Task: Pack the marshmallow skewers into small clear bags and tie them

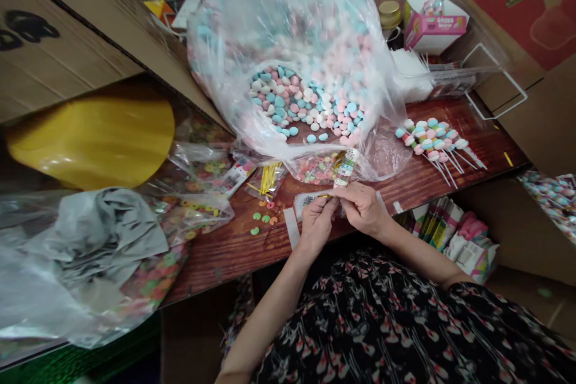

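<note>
My hands meet at the table's front edge. My right hand (363, 210) pinches the neck of a cellophane-wrapped candy stick (345, 168), which stands upright with its printed label showing. My left hand (317, 223) holds a gold twist tie (324, 196) against that neck. Just behind them, a large transparent plastic bag (292, 30) lies open, full of pastel pink, blue and white candies (297, 105). A small bag of gold twist ties (270, 180) lies left of my hands, near several loose candy rings (263, 216).
Candy skewers (436, 144) lie on the wooden table (405, 183) at right. A bag of colourful candy rings (198, 210), a grey plastic sheet (90, 240) and a yellow plastic sheet (90, 138) fill the left. Cardboard boxes (67, 42) lean in at the left edge.
</note>
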Demonstrator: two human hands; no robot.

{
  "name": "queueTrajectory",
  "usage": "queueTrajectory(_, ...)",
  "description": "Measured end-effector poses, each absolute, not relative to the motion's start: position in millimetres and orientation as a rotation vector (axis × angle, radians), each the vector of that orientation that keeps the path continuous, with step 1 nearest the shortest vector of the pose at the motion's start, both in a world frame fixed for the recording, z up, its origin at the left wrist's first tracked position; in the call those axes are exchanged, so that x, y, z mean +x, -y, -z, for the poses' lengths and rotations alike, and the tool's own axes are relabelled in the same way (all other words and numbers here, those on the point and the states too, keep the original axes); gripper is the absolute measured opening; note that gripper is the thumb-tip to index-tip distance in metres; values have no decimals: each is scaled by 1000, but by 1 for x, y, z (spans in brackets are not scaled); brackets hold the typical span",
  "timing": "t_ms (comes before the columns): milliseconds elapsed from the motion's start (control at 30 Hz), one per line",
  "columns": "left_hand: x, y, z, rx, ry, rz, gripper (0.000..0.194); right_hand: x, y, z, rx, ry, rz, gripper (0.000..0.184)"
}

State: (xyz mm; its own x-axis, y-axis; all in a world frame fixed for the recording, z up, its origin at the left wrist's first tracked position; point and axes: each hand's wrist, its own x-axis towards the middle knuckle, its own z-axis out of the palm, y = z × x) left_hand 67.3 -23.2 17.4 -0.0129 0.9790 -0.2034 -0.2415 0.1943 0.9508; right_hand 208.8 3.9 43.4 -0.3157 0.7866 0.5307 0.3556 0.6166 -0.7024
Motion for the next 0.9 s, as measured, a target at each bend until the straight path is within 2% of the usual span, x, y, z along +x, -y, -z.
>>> queueTrajectory(133,65,23,-19,867,-1168,-1200,30,206,5,-30,-899,1793,-479,34)
queueTrajectory(233,63,23,-25,932,-1212,-1215,30,208,12,-22,-1032,1620,-567,21)
queueTrajectory(300,62,23,-29,993,-1235,-1225,29,210,13,-22,-1116,1545,-774,9)
queueTrajectory(500,62,23,-44,1075,-1161,-1140,31,221,-4,-27,-952,1263,-1538,26)
queueTrajectory(600,62,26,-56,877,-1019,-963,27,232,-11,-32,-869,1474,-1748,31)
queueTrajectory(700,60,26,-68,768,-949,-856,25,246,-15,-40,-798,1731,-1785,30)
queueTrajectory(900,58,21,-64,1048,-1120,-1054,31,267,-19,-51,-925,1499,-1617,24)
